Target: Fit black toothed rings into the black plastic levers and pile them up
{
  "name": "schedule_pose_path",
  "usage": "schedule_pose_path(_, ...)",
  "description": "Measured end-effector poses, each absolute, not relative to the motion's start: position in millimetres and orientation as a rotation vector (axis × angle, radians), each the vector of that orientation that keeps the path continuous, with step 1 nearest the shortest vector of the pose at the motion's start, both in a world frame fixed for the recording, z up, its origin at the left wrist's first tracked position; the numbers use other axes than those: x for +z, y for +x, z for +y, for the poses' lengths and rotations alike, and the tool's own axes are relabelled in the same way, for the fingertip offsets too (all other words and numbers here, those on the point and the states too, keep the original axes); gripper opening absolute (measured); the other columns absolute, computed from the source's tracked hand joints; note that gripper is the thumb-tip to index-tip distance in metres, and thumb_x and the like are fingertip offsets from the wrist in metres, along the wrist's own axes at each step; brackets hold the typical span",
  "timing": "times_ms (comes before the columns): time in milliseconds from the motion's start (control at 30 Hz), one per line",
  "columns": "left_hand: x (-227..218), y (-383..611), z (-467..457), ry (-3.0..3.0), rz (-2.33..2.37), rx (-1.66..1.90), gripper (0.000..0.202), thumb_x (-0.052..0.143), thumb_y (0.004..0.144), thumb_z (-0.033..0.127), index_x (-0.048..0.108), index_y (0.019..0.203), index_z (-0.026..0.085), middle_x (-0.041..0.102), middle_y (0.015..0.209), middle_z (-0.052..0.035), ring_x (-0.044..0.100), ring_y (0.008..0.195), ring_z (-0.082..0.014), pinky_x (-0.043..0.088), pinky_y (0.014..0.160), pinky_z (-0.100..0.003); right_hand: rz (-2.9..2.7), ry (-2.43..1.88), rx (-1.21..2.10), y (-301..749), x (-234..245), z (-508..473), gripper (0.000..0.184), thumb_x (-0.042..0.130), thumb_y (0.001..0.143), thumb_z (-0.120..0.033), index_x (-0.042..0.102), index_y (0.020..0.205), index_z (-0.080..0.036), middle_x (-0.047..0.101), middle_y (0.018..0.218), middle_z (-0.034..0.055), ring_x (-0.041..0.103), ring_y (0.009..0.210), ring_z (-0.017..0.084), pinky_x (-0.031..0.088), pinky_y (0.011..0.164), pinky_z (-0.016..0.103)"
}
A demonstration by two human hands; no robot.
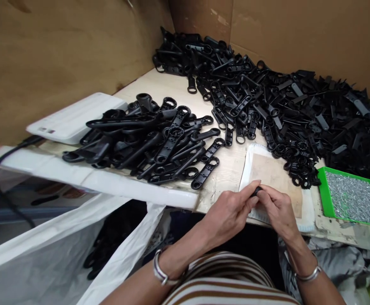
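Note:
Both of my hands meet over the near edge of the pad. Between their fingertips is a small black part [256, 191], mostly covered, so its exact shape does not show. My left hand [232, 209] pinches it from the left. From the other side my right hand [278, 207] grips it too, its fingers curled. Under and beyond the hands lies a cloth-edged pad [270, 171] with a tan board on it. Several small black rings [301, 163] are heaped at the pad's far right corner.
Left of the pad lies a pile of black plastic handles [159, 140], beside a white box-shaped device [77, 116] with a black cable. More black parts [251, 93] are heaped along the cardboard wall. A green tray [327, 195] holds small metal pins. A white bag [54, 258] hangs below the edge.

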State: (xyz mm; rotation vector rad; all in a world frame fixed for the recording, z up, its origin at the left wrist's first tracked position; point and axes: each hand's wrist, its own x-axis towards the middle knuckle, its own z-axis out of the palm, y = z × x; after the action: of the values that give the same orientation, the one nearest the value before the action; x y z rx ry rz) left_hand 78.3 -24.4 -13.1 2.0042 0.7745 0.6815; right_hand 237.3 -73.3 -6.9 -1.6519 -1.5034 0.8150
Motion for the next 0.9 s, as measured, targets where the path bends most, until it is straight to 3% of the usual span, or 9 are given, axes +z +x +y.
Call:
schedule_pose_path(100,-10.8,66.6,-16.6,2.323,0.862,0.799,0.041,0.04,0.097,0.019,0.052,0.135,0.014,0.073,0.075,-0.0041,0.065,0.058,-0.014,0.046,0.056,-0.022,-1.704,-1.633,0.736,253.3,9.7,-49.3,0.029,0.055,0.093,-0.04,0.077,0.095,-0.022,0.076,0.083,0.0011,0.069,0.075,0.018,0.055,0.071,0.028)
schedule_pose_path(200,-8.4,50.0,-4.3,2.629,1.115,0.934,0.041,0.04,0.094,0.011,0.057,0.131,0.015,0.075,0.104,-0.0114,0.071,0.093,-0.0224,0.052,0.078,-0.032,-1.777,-1.799,0.184,283.6,28.9,-13.5,0.028,0.055,0.093,-0.035,0.073,0.108,-0.021,0.075,0.105,0.0073,0.069,0.093,0.023,0.053,0.085,0.037)
schedule_pose_path(300,-8.5,35.4,12.2,2.697,1.408,0.873,0.043,0.037,0.092,0.008,0.061,0.128,0.015,0.061,0.133,-0.0168,0.051,0.131,-0.0347,0.039,0.106,-0.054,-1.845,-2.038,-0.287,307.6,37.0,21.7,0.03,0.056,0.092,-0.033,0.07,0.113,-0.017,0.071,0.11,0.0135,0.064,0.101,0.03,0.05,0.088,0.045)
schedule_pose_path(367,-9.0,28.8,22.9,2.656,1.569,0.782,0.045,0.034,0.092,0.008,0.061,0.128,0.013,0.053,0.141,-0.0199,0.038,0.14,-0.0399,0.026,0.11,-0.066,-1.908,-2.185,-0.388,315.1,34.8,38.0,0.029,0.057,0.09,-0.033,0.07,0.111,-0.018,0.07,0.109,0.0145,0.061,0.102,0.032,0.05,0.082,0.045)
schedule_pose_path(467,-8.4,22.6,33.8,2.615,1.678,0.71,0.045,0.036,0.093,0.011,0.058,0.131,0.011,0.046,0.146,-0.0227,0.03,0.143,-0.043,0.015,0.11,-0.074,-1.954,-2.286,-0.377,321.9,27.8,46.4,0.023,0.056,0.091,-0.033,0.073,0.1,-0.021,0.072,0.103,0.012,0.062,0.099,0.03,0.05,0.075,0.041)
schedule_pose_path(633,-5.5,21.3,35.5,2.633,1.655,0.798,0.04,0.046,0.095,0.02,0.055,0.133,0.012,0.05,0.144,-0.023,0.034,0.141,-0.0422,0.008,0.11,-0.076,-1.668,-2.087,-0.452,339.7,34.4,17.6,0.028,0.054,0.091,-0.032,0.073,0.105,-0.017,0.074,0.105,0.0123,0.068,0.091,0.027,0.051,0.08,0.038)
schedule_pose_path(733,-4.1,33.9,27.3,2.647,1.516,1.047,0.038,0.051,0.095,0.025,0.056,0.13,0.012,0.053,0.141,-0.0218,0.036,0.141,-0.0383,0.009,0.114,-0.071,-1.733,-1.929,-0.219,335.3,44.9,-14.2,0.027,0.056,0.091,-0.035,0.073,0.106,-0.02,0.076,0.097,0.0087,0.07,0.082,0.023,0.053,0.077,0.035)
schedule_pose_path(833,-3.9,58.1,12.8,2.593,1.112,1.172,0.04,0.055,0.094,0.028,0.055,0.129,0.009,0.055,0.139,-0.0214,0.04,0.14,-0.0337,0.024,0.116,-0.06,-1.958,-1.768,0.345,313.1,48.1,-39.5,0.023,0.056,0.092,-0.033,0.074,0.1,-0.021,0.076,0.091,0.0045,0.07,0.074,0.017,0.054,0.072,0.028)
schedule_pose_path(900,-5.8,75.5,2.7,2.391,0.844,1.036,0.036,0.053,0.095,0.028,0.057,0.126,0.011,0.064,0.129,-0.018,0.057,0.125,-0.0281,0.044,0.106,-0.046,-2.048,-1.667,0.69,299.0,44.8,-46.9,0.025,0.052,0.094,-0.031,0.074,0.097,-0.02,0.076,0.091,0.0039,0.069,0.072,0.015,0.053,0.068,0.025)
